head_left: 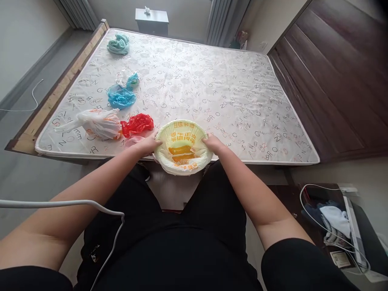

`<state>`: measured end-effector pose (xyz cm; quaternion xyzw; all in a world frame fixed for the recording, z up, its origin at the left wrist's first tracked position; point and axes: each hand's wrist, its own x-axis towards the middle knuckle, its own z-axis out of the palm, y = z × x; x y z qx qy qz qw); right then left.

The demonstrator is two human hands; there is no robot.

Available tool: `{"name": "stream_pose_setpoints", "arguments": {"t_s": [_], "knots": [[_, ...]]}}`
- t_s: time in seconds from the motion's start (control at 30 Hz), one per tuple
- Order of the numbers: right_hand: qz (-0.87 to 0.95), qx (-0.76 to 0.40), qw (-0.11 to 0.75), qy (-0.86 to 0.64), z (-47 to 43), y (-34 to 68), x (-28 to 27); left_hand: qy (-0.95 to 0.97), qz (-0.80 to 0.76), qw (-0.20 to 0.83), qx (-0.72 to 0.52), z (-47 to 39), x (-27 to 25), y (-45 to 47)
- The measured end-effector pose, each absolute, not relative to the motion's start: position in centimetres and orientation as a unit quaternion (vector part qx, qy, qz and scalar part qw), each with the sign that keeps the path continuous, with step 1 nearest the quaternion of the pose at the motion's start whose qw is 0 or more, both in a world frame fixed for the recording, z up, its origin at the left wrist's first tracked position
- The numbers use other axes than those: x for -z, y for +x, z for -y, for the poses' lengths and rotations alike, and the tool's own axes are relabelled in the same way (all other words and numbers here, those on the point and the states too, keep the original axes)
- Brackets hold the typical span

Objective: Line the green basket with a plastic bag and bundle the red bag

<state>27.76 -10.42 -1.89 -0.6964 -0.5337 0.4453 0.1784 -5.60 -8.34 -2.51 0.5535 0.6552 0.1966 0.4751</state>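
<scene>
Between my hands, at the near edge of the mattress, is a round pale yellow trash bin, seen from above. A plastic bag with orange print lines its inside and folds over the rim. My left hand grips the rim on the left, thumb on top. On the opposite side my right hand is closed on the rim as well. Beside my left hand lie a red plastic bag and a pinkish one. Further left rests a white plastic bag with orange print.
A patterned mattress lies on a wooden bed frame. Blue plastic bags and a coiled teal cloth rest on its left part. The dark headboard stands right. A cluttered nightstand is at lower right; a white cable crosses my left arm.
</scene>
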Motion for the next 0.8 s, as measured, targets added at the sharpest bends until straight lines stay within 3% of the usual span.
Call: {"name": "stream_pose_setpoints", "arguments": {"t_s": [0.1, 0.2, 0.33, 0.43, 0.5, 0.63, 0.8], "knots": [[0.531, -0.366, 0.224, -0.731, 11.8, 27.6, 1.2, 0.621, -0.655, 0.377, -0.209, 10.1, 1.1, -4.9], [0.681, -0.194, 0.227, -0.669, 13.7, 27.4, -1.0, 0.799, -0.501, 0.243, -0.227, 12.1, -1.1, -3.8], [0.893, -0.172, 0.030, -0.414, 16.3, 27.0, -3.3, 0.939, -0.260, 0.215, -0.067, 14.3, -1.7, -2.8], [0.916, -0.161, -0.124, -0.347, 17.1, 26.9, -3.0, 0.954, -0.228, 0.192, 0.016, 14.8, -0.2, -3.1], [0.917, -0.136, -0.168, -0.336, 17.1, 26.9, -2.5, 0.961, -0.220, 0.167, 0.035, 14.7, 0.6, -3.7], [0.924, -0.119, -0.161, -0.327, 16.8, 27.0, -2.6, 0.971, -0.206, 0.112, 0.042, 14.5, 0.5, -4.7], [0.936, -0.165, -0.089, -0.298, 15.7, 26.3, -4.1, 0.973, -0.189, 0.131, 0.009, 14.5, -0.8, -4.5]]}}
